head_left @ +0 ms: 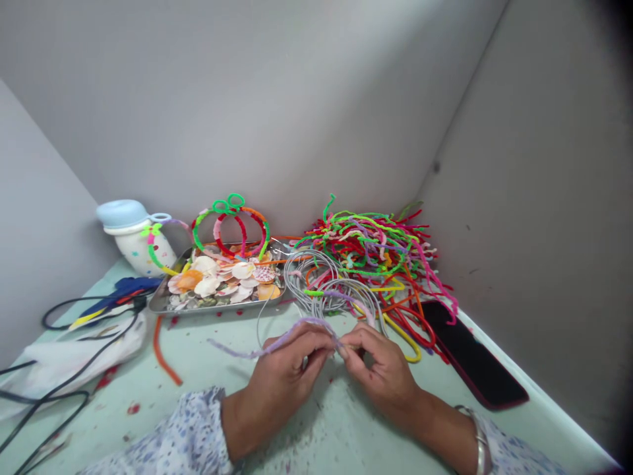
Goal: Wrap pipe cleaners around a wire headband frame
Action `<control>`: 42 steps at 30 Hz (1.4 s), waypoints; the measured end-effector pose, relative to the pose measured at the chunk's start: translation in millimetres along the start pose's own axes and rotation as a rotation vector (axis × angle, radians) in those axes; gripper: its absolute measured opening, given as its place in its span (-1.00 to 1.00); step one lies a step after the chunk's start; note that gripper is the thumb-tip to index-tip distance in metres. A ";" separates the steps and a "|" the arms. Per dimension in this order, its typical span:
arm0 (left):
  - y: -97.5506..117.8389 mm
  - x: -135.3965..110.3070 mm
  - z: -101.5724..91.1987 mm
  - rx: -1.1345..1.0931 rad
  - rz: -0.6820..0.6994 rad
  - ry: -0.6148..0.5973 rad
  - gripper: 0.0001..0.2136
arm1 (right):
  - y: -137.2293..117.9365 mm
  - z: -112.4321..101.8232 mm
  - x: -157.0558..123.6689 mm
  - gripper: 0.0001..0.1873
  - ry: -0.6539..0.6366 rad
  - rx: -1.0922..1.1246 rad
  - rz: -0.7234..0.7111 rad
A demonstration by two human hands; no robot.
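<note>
Both my hands meet just above the pale green table [198, 369]. My left hand [284, 369] is closed, its fingers pinching a lilac pipe cleaner [237, 351] that trails off to the left. My right hand [378, 366] is also closed, pinching the same pipe cleaner together with a thin grey hairband [262, 316] where the two hands touch. How the pipe cleaner lies on the band at the pinch is hidden by my fingers.
A metal tray [163, 302] of seashells sits behind, with wrapped hoops [230, 227] leaning on the wall. Bare grey hairbands [321, 277] and a heap of coloured pipe cleaners [376, 247] lie right. Dark phone [469, 359], glue gun [121, 290], cables, white jug [133, 237], orange pipe cleaner [163, 353].
</note>
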State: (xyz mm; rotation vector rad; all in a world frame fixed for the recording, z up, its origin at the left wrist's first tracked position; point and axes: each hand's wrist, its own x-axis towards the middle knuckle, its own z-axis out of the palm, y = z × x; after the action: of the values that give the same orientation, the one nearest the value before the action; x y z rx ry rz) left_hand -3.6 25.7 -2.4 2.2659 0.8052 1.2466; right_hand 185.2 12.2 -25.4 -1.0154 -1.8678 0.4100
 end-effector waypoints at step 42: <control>-4.5 0.8 -3.5 0.287 0.227 0.042 -0.85 | 0.2 0.0 0.4 -0.90 -0.001 -0.025 -0.014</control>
State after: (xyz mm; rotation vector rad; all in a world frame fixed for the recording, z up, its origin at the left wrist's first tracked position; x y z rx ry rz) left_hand -7.5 29.9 -3.0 2.6303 0.8040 1.3556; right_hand 185.3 12.6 -25.3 -1.0183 -1.8844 0.3796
